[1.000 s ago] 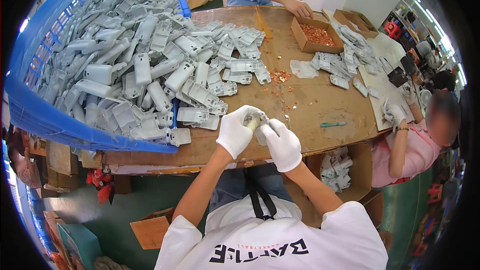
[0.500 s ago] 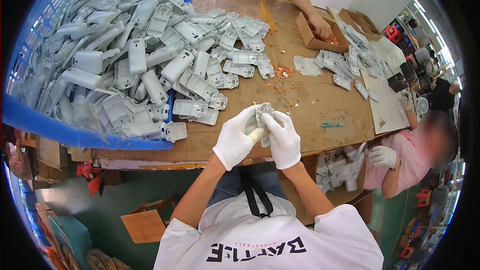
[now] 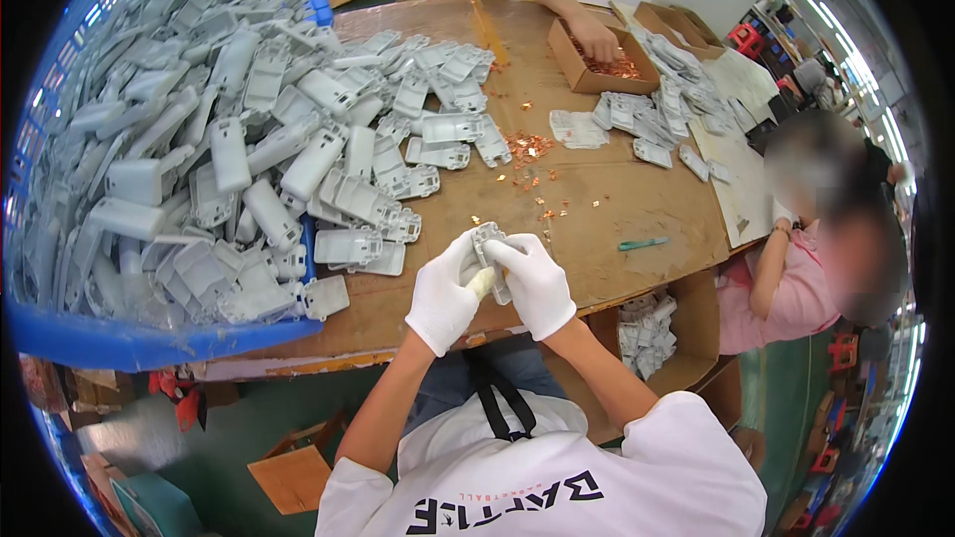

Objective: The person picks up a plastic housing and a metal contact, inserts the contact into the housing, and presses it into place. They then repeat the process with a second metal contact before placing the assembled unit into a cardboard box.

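Observation:
Between my two white-gloved hands is a grey plastic casing (image 3: 488, 235), held upright over the table's near edge. My left hand (image 3: 444, 290) grips its left side, with the thumb pressed on it. On its other side, my right hand (image 3: 533, 283) is closed with thumb and fingers against the casing. Fingers hide most of its lower part, and I cannot make out any small piece in it. Small copper-coloured pieces (image 3: 527, 147) lie scattered on the table beyond my hands.
A blue crate (image 3: 199, 343) heaped with grey casings (image 3: 231, 154) stands at the left. A teal tool (image 3: 644, 244) lies on the cardboard-topped table (image 3: 617, 209). Across it, another person's hand (image 3: 594, 40) reaches into a box of copper pieces (image 3: 582, 75). An open carton (image 3: 696, 333) holds casings.
My view has shifted, so the scene sits further left. Both hands still hold the casing. The person in pink at the right has leaned toward the table, their gloved hand away from the carton.

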The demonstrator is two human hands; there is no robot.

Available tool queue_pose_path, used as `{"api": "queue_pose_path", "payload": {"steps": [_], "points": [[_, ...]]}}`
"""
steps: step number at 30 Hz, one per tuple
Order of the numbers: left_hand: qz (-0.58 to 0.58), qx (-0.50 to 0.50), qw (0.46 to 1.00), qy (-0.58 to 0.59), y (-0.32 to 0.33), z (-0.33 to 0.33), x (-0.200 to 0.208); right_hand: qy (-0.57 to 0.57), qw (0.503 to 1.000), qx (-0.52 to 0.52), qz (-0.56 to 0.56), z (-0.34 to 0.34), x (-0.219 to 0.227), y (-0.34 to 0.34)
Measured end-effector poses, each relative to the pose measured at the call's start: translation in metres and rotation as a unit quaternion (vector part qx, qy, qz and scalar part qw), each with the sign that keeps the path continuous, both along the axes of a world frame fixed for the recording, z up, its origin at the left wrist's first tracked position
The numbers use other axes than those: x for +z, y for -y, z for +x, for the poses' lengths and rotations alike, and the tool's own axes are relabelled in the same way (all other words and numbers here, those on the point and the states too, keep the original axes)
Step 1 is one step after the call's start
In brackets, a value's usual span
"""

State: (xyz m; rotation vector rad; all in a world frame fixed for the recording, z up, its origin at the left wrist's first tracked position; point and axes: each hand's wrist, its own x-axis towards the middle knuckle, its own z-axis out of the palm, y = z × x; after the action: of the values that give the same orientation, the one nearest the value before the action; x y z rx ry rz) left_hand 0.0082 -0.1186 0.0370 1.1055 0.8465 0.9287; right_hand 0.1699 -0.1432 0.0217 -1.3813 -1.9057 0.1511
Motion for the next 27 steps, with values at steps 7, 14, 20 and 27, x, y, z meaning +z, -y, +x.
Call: {"api": "queue_pose_path", "payload": {"steps": [7, 14, 20, 27], "points": [[0.383, 0.135, 0.728, -0.552, -0.022, -0.045, 0.013, -0.042, 0.974, -0.221, 0.038, 0.147, 0.015, -0.063], [0.425, 0.09, 0.597, -0.674, -0.033, -0.071, -0.017, 0.078, 0.909, -0.409, 0.005, 0.358, 0.04, -0.169], [0.45, 0.135, 0.619, -0.629, -0.043, -0.081, -0.026, 0.254, 0.902, -0.34, 0.073, 0.271, 0.06, -0.174], [0.404, 0.147, 0.652, -0.625, -0.04, -0.087, -0.028, 0.146, 0.988, 0.014, -0.048, 0.127, -0.003, -0.072]]}}
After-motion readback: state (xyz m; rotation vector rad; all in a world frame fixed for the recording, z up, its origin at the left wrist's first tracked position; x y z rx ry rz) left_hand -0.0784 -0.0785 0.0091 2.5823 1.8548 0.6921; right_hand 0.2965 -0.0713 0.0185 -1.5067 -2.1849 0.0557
